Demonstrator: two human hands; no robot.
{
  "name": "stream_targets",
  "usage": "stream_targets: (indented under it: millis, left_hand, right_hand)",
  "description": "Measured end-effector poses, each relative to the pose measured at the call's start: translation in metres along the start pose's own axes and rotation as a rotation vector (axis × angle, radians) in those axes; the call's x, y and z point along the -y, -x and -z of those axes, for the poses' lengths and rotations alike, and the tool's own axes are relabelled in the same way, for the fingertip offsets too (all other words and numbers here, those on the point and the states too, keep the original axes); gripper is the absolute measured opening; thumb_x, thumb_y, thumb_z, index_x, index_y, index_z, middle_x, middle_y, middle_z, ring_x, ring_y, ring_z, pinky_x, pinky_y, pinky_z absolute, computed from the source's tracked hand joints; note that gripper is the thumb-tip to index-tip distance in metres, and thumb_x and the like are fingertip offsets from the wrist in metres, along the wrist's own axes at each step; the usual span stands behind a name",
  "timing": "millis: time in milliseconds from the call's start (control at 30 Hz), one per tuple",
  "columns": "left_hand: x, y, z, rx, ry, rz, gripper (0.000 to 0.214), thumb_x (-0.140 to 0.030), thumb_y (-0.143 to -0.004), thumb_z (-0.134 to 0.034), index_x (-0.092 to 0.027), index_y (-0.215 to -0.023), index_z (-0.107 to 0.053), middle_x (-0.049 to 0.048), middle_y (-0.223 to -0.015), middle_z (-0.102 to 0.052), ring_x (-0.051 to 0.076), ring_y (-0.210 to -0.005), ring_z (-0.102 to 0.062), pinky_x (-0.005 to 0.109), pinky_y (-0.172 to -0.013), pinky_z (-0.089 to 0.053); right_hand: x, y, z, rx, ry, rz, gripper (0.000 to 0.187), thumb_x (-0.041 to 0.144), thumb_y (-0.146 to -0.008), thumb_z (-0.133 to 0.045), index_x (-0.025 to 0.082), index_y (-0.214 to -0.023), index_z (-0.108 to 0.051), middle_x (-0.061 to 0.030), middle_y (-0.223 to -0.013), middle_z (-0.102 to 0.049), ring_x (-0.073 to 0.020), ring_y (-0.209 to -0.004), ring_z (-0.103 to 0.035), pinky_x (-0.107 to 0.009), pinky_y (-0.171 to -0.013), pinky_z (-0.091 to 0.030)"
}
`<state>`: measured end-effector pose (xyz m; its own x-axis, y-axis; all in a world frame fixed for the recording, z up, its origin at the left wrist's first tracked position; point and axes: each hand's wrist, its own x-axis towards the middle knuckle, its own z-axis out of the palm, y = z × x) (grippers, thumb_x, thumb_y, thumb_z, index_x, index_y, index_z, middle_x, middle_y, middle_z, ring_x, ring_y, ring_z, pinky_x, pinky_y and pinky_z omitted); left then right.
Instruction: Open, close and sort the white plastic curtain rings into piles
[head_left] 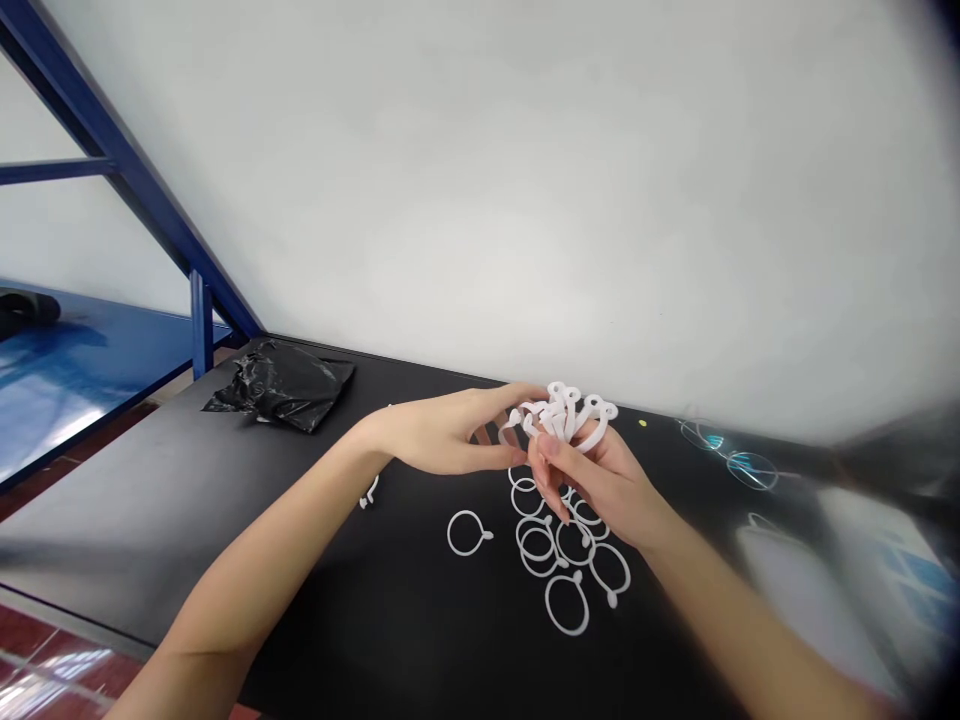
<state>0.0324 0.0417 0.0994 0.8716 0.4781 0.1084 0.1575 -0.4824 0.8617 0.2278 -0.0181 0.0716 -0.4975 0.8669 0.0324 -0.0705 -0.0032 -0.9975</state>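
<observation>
My right hand (592, 470) is closed around a bunch of white plastic curtain rings (574, 415), their small eyelets sticking up above the fingers. From the left, my left hand (450, 430) reaches to the bunch, its thumb and fingers curled around one white ring (511, 425) at the bunch's edge. Below both hands, several more rings lie loose and overlapping on the black table (420, 610); the nearest ring (567, 605) lies toward the front. A single ring (466, 533) rests apart, left of that pile. Another white piece (369, 493) shows partly behind my left forearm.
A crumpled black plastic bag (289, 385) lies at the table's back left. Eyeglasses (727, 455) sit at the back right, near a blurred clear bag (810, 590). A pale wall (480, 200) rises behind the table, and a blue metal frame (142, 210) stands on the left.
</observation>
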Motion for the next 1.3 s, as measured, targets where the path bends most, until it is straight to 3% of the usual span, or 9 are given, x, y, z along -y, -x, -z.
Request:
stream_targets:
  millis: [100,200,367,533,733,933,1100,1200,1300]
  left_hand:
    - [0.0,0.001,-0.003,0.053,0.137,0.0,0.062,-0.011,-0.079,-0.055,-0.021,-0.138,-0.038,0.009,-0.116,-0.061,0.017,-0.093,-0.061,0.029,-0.076,-0.051]
    - [0.008,0.003,-0.015,0.028,0.369,0.065,0.055,-0.008,-0.072,-0.058,-0.019,-0.125,-0.047,0.0051,-0.104,-0.062,0.014,-0.082,-0.06,0.026,-0.068,-0.052]
    - [0.031,0.015,-0.04,-0.207,0.684,0.219,0.031,-0.014,-0.072,-0.058,-0.015,-0.103,-0.057,0.0001,-0.078,-0.059,0.01,-0.064,-0.054,0.017,-0.048,-0.042]
    - [0.052,0.026,-0.059,-0.38,0.837,0.353,0.014,-0.026,-0.078,-0.056,-0.013,-0.08,-0.058,0.0014,-0.077,-0.053,0.011,-0.067,-0.052,0.017,-0.046,-0.045]
    - [0.062,0.041,-0.066,-0.443,0.631,0.52,0.025,-0.04,-0.082,-0.05,-0.015,-0.089,-0.054,-0.0013,-0.069,-0.05,0.01,-0.057,-0.048,0.02,-0.042,-0.048]
    - [0.064,0.075,-0.014,-0.504,0.158,0.565,0.017,-0.034,-0.076,-0.05,-0.017,-0.079,-0.048,-0.0037,-0.063,-0.048,0.009,-0.05,-0.047,0.019,-0.044,-0.044]
    - [0.078,0.098,0.024,-0.246,-0.178,0.748,0.016,-0.031,-0.071,-0.052,-0.016,-0.066,-0.052,-0.0029,-0.057,-0.047,0.01,-0.051,-0.044,0.02,-0.047,-0.034]
    - [0.085,0.105,0.027,-0.254,-0.318,0.744,0.016,-0.031,-0.07,-0.054,-0.016,-0.072,-0.06,-0.0018,-0.06,-0.051,0.011,-0.053,-0.045,0.021,-0.049,-0.032]
    - [0.087,0.113,0.028,-0.329,-0.335,0.758,0.037,-0.035,-0.068,-0.059,-0.016,-0.099,-0.063,0.0026,-0.082,-0.064,0.011,-0.053,-0.05,0.022,-0.05,-0.036]
  right_hand:
    - [-0.002,-0.001,0.002,0.177,-0.189,-0.092,0.037,0.039,-0.093,-0.056,0.014,-0.066,-0.057,0.0046,-0.052,-0.051,-0.0056,-0.039,-0.048,-0.017,-0.038,-0.04]
    - [-0.006,-0.003,0.0,0.281,-0.349,-0.19,0.039,0.038,-0.094,-0.055,0.014,-0.063,-0.057,0.0057,-0.046,-0.049,-0.0047,-0.035,-0.044,-0.016,-0.038,-0.04]
    - [-0.021,-0.015,-0.006,0.194,-0.433,-0.216,0.04,0.038,-0.091,-0.06,0.013,-0.06,-0.057,0.0059,-0.043,-0.046,-0.0048,-0.036,-0.041,-0.015,-0.037,-0.038]
    - [-0.039,-0.025,-0.016,0.059,-0.618,-0.303,0.029,0.036,-0.085,-0.069,0.012,-0.069,-0.062,0.0067,-0.056,-0.048,-0.0007,-0.041,-0.037,-0.011,-0.038,-0.034]
    - [-0.046,-0.023,-0.033,-0.148,-0.754,-0.472,0.012,0.019,-0.078,-0.073,0.012,-0.086,-0.068,0.0003,-0.076,-0.062,-0.0019,-0.05,-0.05,-0.01,-0.039,-0.038]
    - [-0.04,-0.023,-0.018,-0.416,-0.671,-0.453,0.009,0.014,-0.084,-0.062,0.015,-0.092,-0.067,-0.0115,-0.113,-0.069,-0.0097,-0.07,-0.069,-0.016,-0.054,-0.055]
    - [-0.032,-0.027,0.007,-0.503,-0.735,-0.38,0.005,0.012,-0.086,-0.058,0.015,-0.084,-0.062,-0.0122,-0.117,-0.067,-0.005,-0.057,-0.062,-0.015,-0.046,-0.052]
    - [-0.03,-0.03,0.02,-0.544,-0.778,-0.39,0.009,0.009,-0.084,-0.058,0.016,-0.079,-0.059,-0.0104,-0.112,-0.067,-0.004,-0.053,-0.057,-0.015,-0.042,-0.05]
    - [-0.029,-0.033,0.029,-0.568,-0.831,-0.398,0.013,0.006,-0.084,-0.055,0.017,-0.077,-0.057,-0.0077,-0.103,-0.067,-0.0036,-0.049,-0.052,-0.014,-0.038,-0.048]
